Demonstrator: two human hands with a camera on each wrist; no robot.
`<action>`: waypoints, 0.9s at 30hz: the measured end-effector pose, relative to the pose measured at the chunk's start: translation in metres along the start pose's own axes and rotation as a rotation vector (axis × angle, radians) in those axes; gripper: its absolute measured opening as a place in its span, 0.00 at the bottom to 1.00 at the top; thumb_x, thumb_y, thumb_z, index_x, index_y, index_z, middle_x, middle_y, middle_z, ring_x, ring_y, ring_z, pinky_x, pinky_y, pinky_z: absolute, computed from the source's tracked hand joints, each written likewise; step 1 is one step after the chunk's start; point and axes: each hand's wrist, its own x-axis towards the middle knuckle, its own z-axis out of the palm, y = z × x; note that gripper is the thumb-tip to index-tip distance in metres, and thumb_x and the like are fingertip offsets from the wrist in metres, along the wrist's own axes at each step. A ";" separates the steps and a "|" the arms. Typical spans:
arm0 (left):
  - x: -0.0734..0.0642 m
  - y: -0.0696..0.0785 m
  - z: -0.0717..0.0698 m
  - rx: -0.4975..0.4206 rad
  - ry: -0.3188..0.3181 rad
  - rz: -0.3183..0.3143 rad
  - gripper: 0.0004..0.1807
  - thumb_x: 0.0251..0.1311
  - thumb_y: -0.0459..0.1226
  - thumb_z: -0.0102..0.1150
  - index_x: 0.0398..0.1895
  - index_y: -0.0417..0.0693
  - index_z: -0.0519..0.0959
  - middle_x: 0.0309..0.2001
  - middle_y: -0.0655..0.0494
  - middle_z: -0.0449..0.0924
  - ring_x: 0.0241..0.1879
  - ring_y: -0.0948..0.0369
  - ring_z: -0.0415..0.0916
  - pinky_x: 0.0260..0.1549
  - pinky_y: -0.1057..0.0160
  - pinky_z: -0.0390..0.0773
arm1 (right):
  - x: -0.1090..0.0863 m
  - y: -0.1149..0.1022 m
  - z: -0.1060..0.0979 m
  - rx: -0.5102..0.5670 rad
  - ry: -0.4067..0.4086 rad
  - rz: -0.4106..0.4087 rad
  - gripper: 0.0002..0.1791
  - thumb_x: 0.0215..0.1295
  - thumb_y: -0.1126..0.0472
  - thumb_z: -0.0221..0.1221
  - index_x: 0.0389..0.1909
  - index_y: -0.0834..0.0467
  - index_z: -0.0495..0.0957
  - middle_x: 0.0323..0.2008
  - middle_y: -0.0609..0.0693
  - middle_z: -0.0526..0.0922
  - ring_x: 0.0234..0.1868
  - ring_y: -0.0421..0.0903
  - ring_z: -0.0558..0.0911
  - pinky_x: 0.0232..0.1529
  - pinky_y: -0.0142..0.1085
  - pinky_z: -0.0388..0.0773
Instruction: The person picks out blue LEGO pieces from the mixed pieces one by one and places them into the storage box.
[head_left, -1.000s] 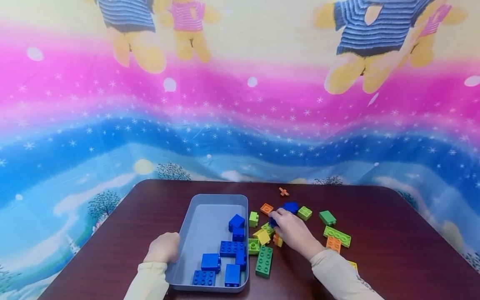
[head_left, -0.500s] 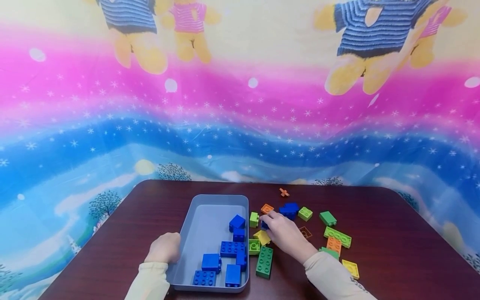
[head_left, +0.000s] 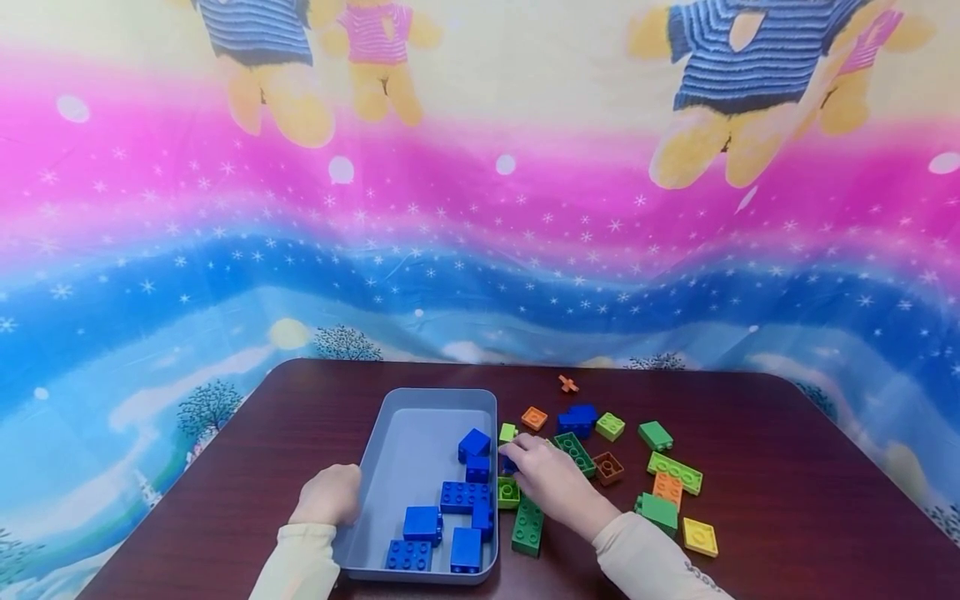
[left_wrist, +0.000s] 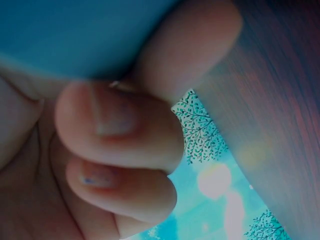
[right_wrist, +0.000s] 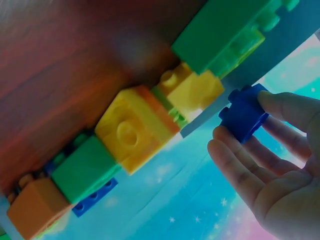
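Observation:
My left hand (head_left: 327,496) grips the left rim of a grey tray (head_left: 405,450); in the left wrist view its fingers (left_wrist: 130,130) curl under the tray's wall. Several blue bricks (head_left: 462,497) lie in the tray's right half. My right hand (head_left: 558,483) pinches a small blue brick (right_wrist: 244,112) between thumb and fingertips, just right of the tray's right wall. In the head view that brick is mostly hidden by the fingers. Under the hand, a green brick (head_left: 527,533) and a lime brick (head_left: 507,493) partly show.
Loose bricks spread over the dark table (head_left: 765,467) right of the tray: blue (head_left: 576,422), orange (head_left: 534,418), brown (head_left: 608,468), yellow (head_left: 700,537) and green (head_left: 656,436) ones. An orange cross-shaped piece (head_left: 567,383) lies at the back. A printed curtain (head_left: 480,275) hangs behind the table.
My right hand has moved left toward the tray with the blue brick, uncovering a blue, a green and a brown brick. The left hand and tray have stayed put.

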 end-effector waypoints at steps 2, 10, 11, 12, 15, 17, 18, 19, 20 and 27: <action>0.000 0.000 0.000 0.001 -0.003 -0.001 0.12 0.36 0.20 0.53 0.13 0.42 0.66 0.14 0.53 0.62 0.15 0.60 0.59 0.12 0.64 0.61 | -0.001 -0.002 0.002 -0.002 -0.021 -0.013 0.16 0.50 0.66 0.63 0.42 0.60 0.77 0.37 0.52 0.77 0.37 0.45 0.78 0.38 0.37 0.75; 0.000 0.001 0.001 0.001 -0.011 -0.006 0.12 0.37 0.20 0.53 0.13 0.42 0.66 0.13 0.53 0.61 0.15 0.60 0.58 0.13 0.64 0.61 | -0.002 -0.006 0.007 -0.036 -0.069 -0.036 0.14 0.52 0.66 0.62 0.43 0.59 0.78 0.39 0.52 0.78 0.42 0.47 0.78 0.45 0.41 0.72; 0.000 0.001 0.001 0.002 -0.011 -0.006 0.12 0.37 0.20 0.53 0.12 0.42 0.66 0.13 0.53 0.60 0.15 0.60 0.58 0.12 0.64 0.61 | -0.002 -0.006 0.007 -0.042 -0.077 -0.035 0.14 0.52 0.66 0.61 0.43 0.59 0.78 0.40 0.52 0.78 0.42 0.47 0.78 0.45 0.41 0.72; 0.000 0.001 0.000 0.003 -0.012 -0.005 0.12 0.37 0.20 0.53 0.12 0.42 0.66 0.13 0.53 0.60 0.15 0.60 0.58 0.12 0.64 0.61 | -0.002 -0.006 0.007 -0.048 -0.084 -0.034 0.14 0.53 0.65 0.61 0.43 0.59 0.78 0.41 0.53 0.78 0.43 0.48 0.78 0.45 0.41 0.72; 0.000 0.001 0.001 0.003 -0.011 -0.003 0.12 0.37 0.20 0.53 0.12 0.42 0.66 0.13 0.53 0.60 0.15 0.60 0.58 0.12 0.64 0.61 | -0.003 -0.006 0.007 -0.052 -0.099 -0.036 0.14 0.54 0.64 0.61 0.43 0.59 0.78 0.41 0.53 0.78 0.43 0.48 0.78 0.44 0.41 0.72; 0.000 0.001 0.001 0.001 -0.008 -0.001 0.12 0.37 0.20 0.52 0.12 0.42 0.66 0.13 0.53 0.60 0.15 0.60 0.58 0.12 0.64 0.61 | -0.004 -0.006 0.007 -0.036 -0.094 -0.030 0.15 0.54 0.62 0.61 0.44 0.59 0.77 0.41 0.53 0.77 0.41 0.47 0.78 0.41 0.39 0.74; 0.000 0.000 0.001 -0.001 -0.007 -0.001 0.12 0.37 0.20 0.52 0.12 0.42 0.66 0.13 0.53 0.60 0.15 0.60 0.58 0.12 0.64 0.61 | -0.004 -0.005 0.007 -0.030 -0.086 -0.025 0.16 0.54 0.61 0.61 0.44 0.59 0.77 0.41 0.53 0.77 0.39 0.46 0.78 0.40 0.37 0.74; 0.000 0.000 0.002 -0.004 -0.007 -0.002 0.12 0.37 0.20 0.52 0.12 0.42 0.66 0.13 0.53 0.60 0.14 0.60 0.58 0.12 0.64 0.61 | -0.005 -0.005 0.006 -0.019 -0.078 -0.018 0.17 0.54 0.59 0.61 0.45 0.60 0.77 0.41 0.53 0.76 0.38 0.45 0.78 0.38 0.36 0.75; 0.000 0.000 0.002 -0.006 -0.008 -0.002 0.12 0.37 0.20 0.52 0.12 0.42 0.66 0.13 0.53 0.60 0.14 0.60 0.58 0.12 0.64 0.61 | -0.005 -0.004 0.006 -0.009 -0.070 -0.009 0.18 0.55 0.57 0.61 0.46 0.60 0.76 0.41 0.53 0.75 0.37 0.44 0.78 0.37 0.35 0.75; 0.000 -0.001 0.002 -0.006 -0.007 -0.006 0.12 0.37 0.20 0.52 0.11 0.43 0.65 0.13 0.53 0.59 0.14 0.60 0.58 0.12 0.65 0.61 | -0.007 0.002 0.003 0.009 -0.038 0.025 0.17 0.59 0.53 0.57 0.45 0.59 0.76 0.40 0.52 0.75 0.32 0.41 0.76 0.32 0.32 0.75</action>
